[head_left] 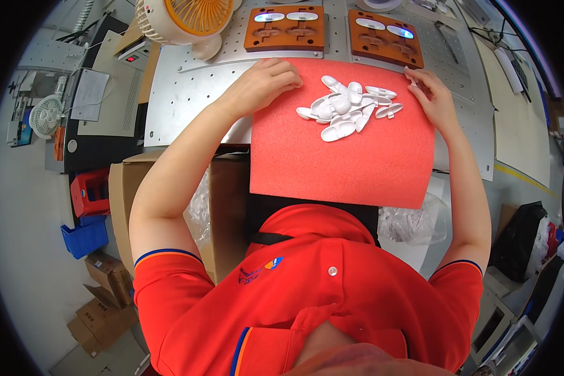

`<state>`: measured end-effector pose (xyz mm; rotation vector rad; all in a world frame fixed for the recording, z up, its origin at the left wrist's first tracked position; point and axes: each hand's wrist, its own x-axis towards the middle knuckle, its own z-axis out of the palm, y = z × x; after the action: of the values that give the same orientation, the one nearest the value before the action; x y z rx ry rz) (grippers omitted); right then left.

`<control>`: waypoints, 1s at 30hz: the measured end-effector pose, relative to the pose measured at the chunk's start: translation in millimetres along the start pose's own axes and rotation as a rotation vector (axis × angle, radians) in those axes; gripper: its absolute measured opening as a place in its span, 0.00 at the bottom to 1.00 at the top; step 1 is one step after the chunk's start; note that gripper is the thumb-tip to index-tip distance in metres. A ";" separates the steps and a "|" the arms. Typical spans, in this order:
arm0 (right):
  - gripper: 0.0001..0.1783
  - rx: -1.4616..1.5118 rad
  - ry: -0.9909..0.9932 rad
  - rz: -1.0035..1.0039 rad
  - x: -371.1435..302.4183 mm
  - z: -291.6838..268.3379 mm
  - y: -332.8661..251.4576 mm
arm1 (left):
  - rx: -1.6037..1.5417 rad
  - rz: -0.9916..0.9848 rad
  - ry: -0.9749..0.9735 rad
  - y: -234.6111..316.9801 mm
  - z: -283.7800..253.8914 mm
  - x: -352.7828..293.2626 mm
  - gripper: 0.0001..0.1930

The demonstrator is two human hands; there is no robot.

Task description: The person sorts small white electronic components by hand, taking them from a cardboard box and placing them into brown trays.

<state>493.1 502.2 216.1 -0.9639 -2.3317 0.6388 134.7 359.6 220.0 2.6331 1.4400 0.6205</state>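
Observation:
A loose pile of white oval plastic pieces (339,105) lies on a red foam sheet (341,166). Left of the pile, my left hand (268,84) rests over the sheet's far left edge, fingers curled together; whatever they hold, if anything, is hidden. On the other side, my right hand (433,97) is at the sheet's far right edge, thumb and fingers bent around what looks like a small white piece. Beyond the sheet stand a left orange-brown fixture block (284,39) and a right orange-brown fixture block (384,47), each with white ovals in its far slots; one oval on each glows bluish.
A white and orange fan (200,19) stands at the far left of the perforated metal table (194,84). Tweezers (446,41) lie at the far right. An open cardboard box (229,207) is below the left arm, and clear plastic bags (413,222) are beneath the sheet's right side.

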 end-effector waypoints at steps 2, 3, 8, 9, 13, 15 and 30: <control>0.16 -0.024 0.034 0.028 2.9 -4.4 -9.3 | -0.054 -0.108 0.027 3.2 0.5 1.6 0.06; 0.15 -0.069 -0.035 0.135 6.7 -7.5 -16.0 | -0.108 -0.220 0.052 3.3 0.8 2.8 0.05; 0.10 -0.119 -0.130 -0.030 31.2 0.0 -40.2 | -0.225 -0.273 0.275 -13.6 -4.4 13.9 0.05; 0.10 -0.118 -0.130 -0.030 41.2 7.2 -41.0 | -0.167 -0.313 0.421 -18.9 -5.2 17.7 0.05; 0.11 -0.283 0.122 -0.207 78.9 40.6 -29.0 | 0.283 -0.326 0.363 -54.4 6.0 28.6 0.10; 0.11 -0.418 0.165 -0.234 82.4 49.8 -19.4 | 0.364 -0.332 0.347 -54.3 13.4 27.9 0.13; 0.20 0.043 -0.372 -0.409 36.1 18.3 -57.8 | 0.163 -0.101 0.306 -16.0 7.2 33.1 0.21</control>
<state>431.4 488.4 247.6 -0.3445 -2.7152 0.7392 140.5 396.6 219.6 2.6516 1.7634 0.9679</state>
